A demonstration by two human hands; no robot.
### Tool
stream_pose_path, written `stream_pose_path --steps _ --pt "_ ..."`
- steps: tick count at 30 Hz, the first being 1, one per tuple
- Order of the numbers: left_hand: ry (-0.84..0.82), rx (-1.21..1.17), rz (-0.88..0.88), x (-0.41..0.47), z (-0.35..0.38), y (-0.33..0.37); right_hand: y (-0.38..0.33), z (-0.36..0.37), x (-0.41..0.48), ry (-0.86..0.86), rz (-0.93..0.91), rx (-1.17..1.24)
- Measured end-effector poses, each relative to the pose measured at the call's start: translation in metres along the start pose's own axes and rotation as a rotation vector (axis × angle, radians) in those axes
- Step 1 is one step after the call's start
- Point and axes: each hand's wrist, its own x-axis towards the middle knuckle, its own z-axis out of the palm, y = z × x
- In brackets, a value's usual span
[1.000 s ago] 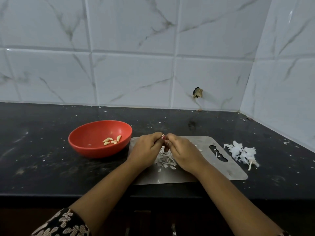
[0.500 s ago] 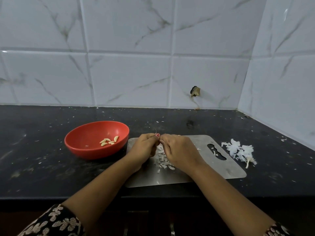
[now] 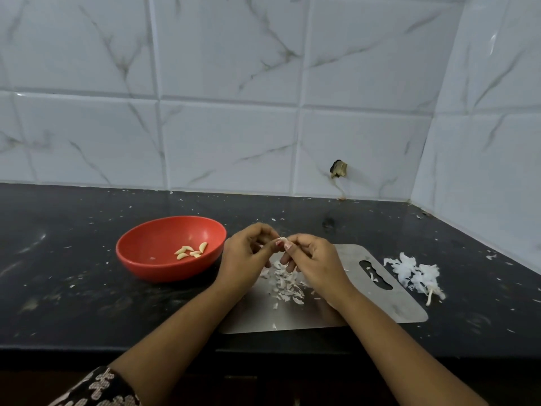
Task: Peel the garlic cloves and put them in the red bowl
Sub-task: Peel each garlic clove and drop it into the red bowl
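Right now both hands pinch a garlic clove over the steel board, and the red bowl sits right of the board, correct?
No. The head view shows the red bowl left of the steel board, not right. The left hand and right hand do pinch a garlic clove over it.

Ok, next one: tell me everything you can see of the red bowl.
The red bowl is round and fairly shallow, smooth with a dull sheen, plastic by the look of it. It stands upright on the black countertop, just left of the steel cutting board. Inside lie a few peeled cloves towards the right side and a fleck of skin. The left hand is close to its right rim; whether they touch cannot be told.
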Motion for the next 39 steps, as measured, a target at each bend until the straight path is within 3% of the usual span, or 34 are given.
stream_pose_path --steps 4,17,27,31,39 --pt "0.041 0.055 0.05 0.002 0.001 -0.003 0.0 -0.002 0.0 -0.041 0.013 0.053" --pt "0.002 0.31 0.146 -0.002 0.0 -0.003 0.007 -0.005 -0.002 -0.041 -0.093 -0.114" --pt "-0.233 0.565 0.163 0.0 -0.005 -0.003 0.01 -0.01 0.0 -0.112 -0.003 0.007" --pt "-0.349 0.71 0.207 -0.005 -0.003 0.008 0.012 -0.012 -0.001 -0.125 -0.072 -0.077" --pt "-0.326 0.782 0.225 -0.007 -0.003 -0.001 0.01 -0.009 -0.003 -0.034 -0.291 -0.283"
